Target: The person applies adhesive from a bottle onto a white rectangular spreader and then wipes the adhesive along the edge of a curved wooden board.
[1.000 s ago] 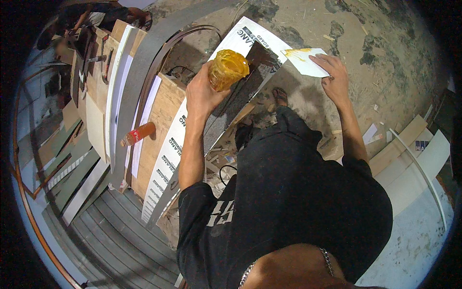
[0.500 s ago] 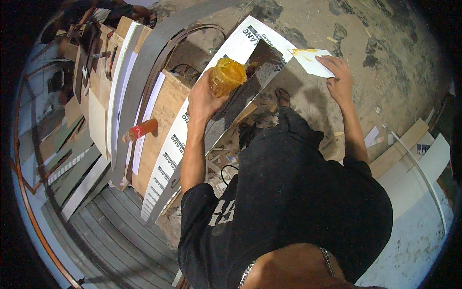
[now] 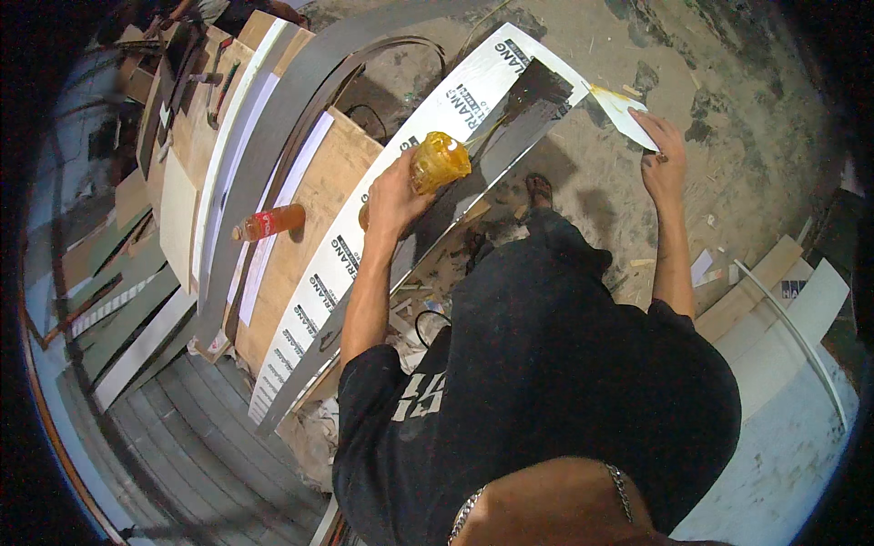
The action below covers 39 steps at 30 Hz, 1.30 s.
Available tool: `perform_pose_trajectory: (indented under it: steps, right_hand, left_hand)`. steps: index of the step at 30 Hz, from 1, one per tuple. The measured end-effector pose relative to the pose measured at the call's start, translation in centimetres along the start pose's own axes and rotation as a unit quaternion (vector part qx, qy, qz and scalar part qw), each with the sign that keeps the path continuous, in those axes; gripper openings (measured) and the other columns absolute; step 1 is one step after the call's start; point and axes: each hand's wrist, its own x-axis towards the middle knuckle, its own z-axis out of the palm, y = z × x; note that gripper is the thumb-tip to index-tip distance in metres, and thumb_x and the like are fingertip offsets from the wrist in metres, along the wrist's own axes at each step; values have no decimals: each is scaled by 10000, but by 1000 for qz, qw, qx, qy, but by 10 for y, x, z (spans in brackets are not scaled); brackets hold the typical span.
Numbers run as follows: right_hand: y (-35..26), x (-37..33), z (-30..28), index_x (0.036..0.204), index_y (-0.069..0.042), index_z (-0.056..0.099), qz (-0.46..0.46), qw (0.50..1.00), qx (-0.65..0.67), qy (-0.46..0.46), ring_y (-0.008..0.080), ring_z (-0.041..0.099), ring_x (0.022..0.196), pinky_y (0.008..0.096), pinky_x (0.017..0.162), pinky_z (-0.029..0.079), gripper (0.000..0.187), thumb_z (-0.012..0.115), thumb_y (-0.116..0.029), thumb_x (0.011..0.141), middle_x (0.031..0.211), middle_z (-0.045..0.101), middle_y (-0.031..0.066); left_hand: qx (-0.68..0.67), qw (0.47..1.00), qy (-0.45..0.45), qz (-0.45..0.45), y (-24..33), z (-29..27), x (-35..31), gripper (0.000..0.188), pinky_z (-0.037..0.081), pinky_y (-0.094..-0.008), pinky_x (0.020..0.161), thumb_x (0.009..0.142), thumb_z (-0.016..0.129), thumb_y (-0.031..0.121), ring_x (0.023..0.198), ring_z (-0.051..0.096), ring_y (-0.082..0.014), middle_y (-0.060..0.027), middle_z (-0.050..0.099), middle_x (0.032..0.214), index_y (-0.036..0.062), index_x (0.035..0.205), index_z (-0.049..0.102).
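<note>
My left hand (image 3: 395, 198) is wrapped round a tilted amber-yellow container (image 3: 441, 162), translucent and coated with sticky-looking glue. It is held over a long panel (image 3: 469, 96) with printed white film and a dark grey face (image 3: 510, 136). A thin yellowish streak runs from beside the container's mouth toward a shiny dark patch (image 3: 539, 89) near the panel's far end. Between the fingers of my right hand (image 3: 665, 150) is a flat white scraper-like piece (image 3: 628, 118), smeared yellow along one edge. Its tip is at the panel's far right corner; whether it touches cannot be told.
A bottle of orange-red liquid (image 3: 270, 222) lies on a plywood surface (image 3: 314, 196) left of the panel. Curved grey strips (image 3: 273, 136) run beyond it. Board offcuts (image 3: 137, 309) lie at the left, more sheets (image 3: 783, 337) at the right. My sandalled foot (image 3: 539, 189) is on the dusty floor.
The white piece has shifted slightly right in view, now seen more edge-on. The container sits a little right and lower, and more of the panel's dark face shows. Both holds are unchanged.
</note>
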Motion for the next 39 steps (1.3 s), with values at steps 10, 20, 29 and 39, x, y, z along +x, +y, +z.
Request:
perform_pose_trajectory:
  steps: [10,20,29,39]
  right_hand:
    - [-78,-57,10,1220,-192,709,-61,998,33,10,320,614,1072,390,945,477,718,503,132,614,1144,694,110]
    - [-126,-112,40,1227,-130,699,-5,998,58,-9,317,588,1114,373,1023,431,711,455,98,599,1180,684,114]
    - [-119,-127,46,1229,-211,707,23,998,38,34,299,607,1049,373,965,466,717,505,113,621,1140,691,83]
    - [-91,-119,33,1231,-129,687,81,995,45,42,344,577,1151,384,1047,430,769,411,127,560,1199,673,136]
  left_hand:
    - [16,999,-14,27,-36,-8,-41,869,532,-451,874,567,900,183,1031,658,-378,-173,687,1104,84,1337,510]
    - [52,998,-33,18,-62,-15,-59,827,544,-463,835,585,902,228,984,672,-376,-178,692,1080,86,1311,534]
    - [48,997,8,61,-44,-22,-43,854,543,-465,825,586,911,228,982,676,-382,-208,697,1046,65,1320,508]
    - [34,990,52,127,7,-32,21,834,548,-479,790,590,894,233,929,683,-407,-226,703,992,67,1316,517]
